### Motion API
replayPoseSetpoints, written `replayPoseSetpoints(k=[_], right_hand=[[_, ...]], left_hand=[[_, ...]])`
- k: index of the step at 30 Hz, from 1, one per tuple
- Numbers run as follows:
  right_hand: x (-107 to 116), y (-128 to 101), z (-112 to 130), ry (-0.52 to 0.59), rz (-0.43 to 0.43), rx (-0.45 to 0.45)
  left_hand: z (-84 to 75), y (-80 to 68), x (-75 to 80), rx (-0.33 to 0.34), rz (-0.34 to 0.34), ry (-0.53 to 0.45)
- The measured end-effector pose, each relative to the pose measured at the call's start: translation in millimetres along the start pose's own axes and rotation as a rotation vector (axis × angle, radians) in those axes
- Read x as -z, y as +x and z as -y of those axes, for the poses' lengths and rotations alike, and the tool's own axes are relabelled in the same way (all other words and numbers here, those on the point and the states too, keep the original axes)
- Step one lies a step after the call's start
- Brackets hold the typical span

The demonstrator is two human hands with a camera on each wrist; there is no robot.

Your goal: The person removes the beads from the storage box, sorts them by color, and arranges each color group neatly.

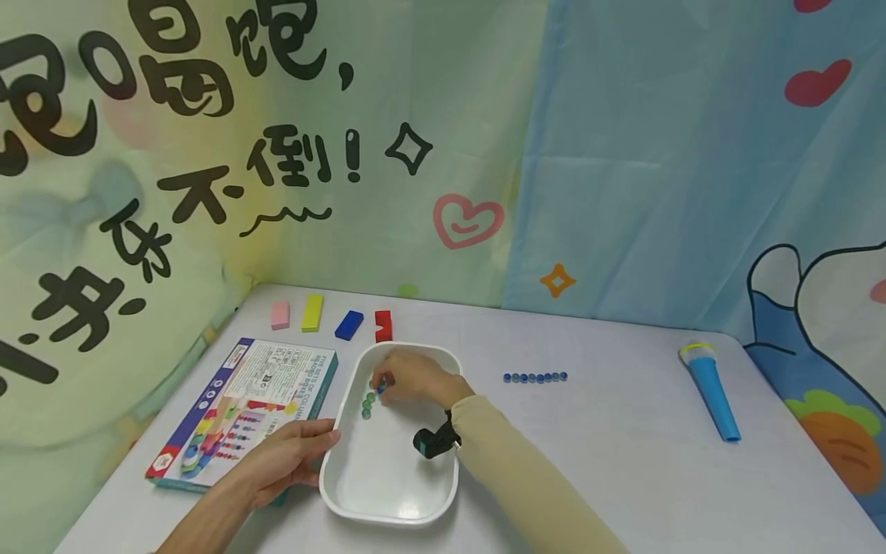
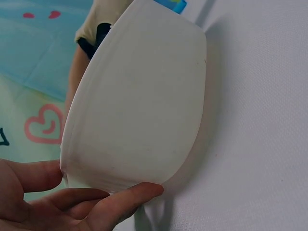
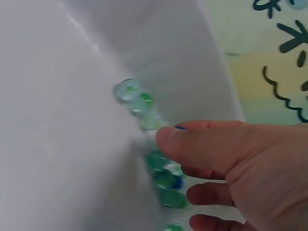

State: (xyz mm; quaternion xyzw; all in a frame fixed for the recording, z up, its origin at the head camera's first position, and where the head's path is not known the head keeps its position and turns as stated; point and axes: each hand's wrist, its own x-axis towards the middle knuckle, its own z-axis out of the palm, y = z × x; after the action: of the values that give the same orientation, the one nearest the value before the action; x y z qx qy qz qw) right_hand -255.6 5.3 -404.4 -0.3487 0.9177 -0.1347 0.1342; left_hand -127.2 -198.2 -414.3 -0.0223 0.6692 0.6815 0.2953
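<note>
A white oblong tray (image 1: 443, 469) sits on the pale worktop (image 1: 623, 431) in front of the person, and both hands are busy with it. The left hand (image 1: 291, 454) rests at the tray's near left corner, its fingers (image 2: 120, 199) lying nearly straight along the outer wall and touching it, with the thumb at the rim; it steadies the tray rather than curling round it. The right hand (image 1: 415, 378) reaches down inside the tray at the far end, fingers bent and drawn close together over a small cluster of green glass beads (image 1: 368, 403). A blue bead (image 1: 381, 387) shows at the fingertips, apparently pinched between thumb (image 3: 192, 144) and fingers, though the wrist view is too blurred to be sure how firmly. In that view the green beads (image 3: 163, 175) lie in a loose line against the tray's inner wall (image 3: 159, 48), right under the thumb.

To the left of the tray, just beside the left hand, lies a flat printed box (image 1: 235, 400). Beyond it, along the back of the worktop, four blocks lie in a row: pink (image 1: 280, 315), yellow (image 1: 313, 313), blue (image 1: 349, 325) and red (image 1: 383, 326), the red one just behind the tray's far rim. To the right of the tray a short row of blue beads (image 1: 535, 377) lies in a straight line on the worktop, well apart from a blue toy microphone (image 1: 711, 391) lying farther right. Patterned cloth (image 1: 623, 154) hangs behind it all.
</note>
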Motion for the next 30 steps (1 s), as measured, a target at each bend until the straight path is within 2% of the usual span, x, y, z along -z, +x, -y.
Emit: replayPoseSetpoints(k=[4,9,12,16,19,24,27,30], right_hand=[[22.5,-9.7,-2.9,0.082,-0.007,0.020],[62.4,-34.8,-16.6,0.127,-0.093,0.073],[83.7,-57.9,-37.5,0.145,-0.154,0.059],[100.2,-89.7,-82.6,0.185,-0.197,0.005],[101.7,-113.0,-122.4,0.208,-0.206,-0.062],[85.3,-148.7,-181.3,0.235,-0.189,-0.237],[72.2,-163.4,-204.9,0.251,-0.167,-0.333],[61.1,-173.1,-218.7,0.276,-0.158,-0.379]], left_hand=[[-0.4,0.4,-0.3,0.005,-0.002,0.004],[-1.1,0.8,-0.1,-0.006,0.015,0.002],[-1.4,0.8,-0.5,-0.007,0.022,0.001],[-1.6,0.1,-0.8,0.010,0.002,0.011],[-1.1,-0.5,-0.5,0.017,-0.013,0.022],[0.2,0.0,0.4,0.015,-0.011,0.022],[0.6,0.4,0.8,0.015,-0.009,0.021],[1.1,0.6,1.1,0.011,-0.003,0.018]])
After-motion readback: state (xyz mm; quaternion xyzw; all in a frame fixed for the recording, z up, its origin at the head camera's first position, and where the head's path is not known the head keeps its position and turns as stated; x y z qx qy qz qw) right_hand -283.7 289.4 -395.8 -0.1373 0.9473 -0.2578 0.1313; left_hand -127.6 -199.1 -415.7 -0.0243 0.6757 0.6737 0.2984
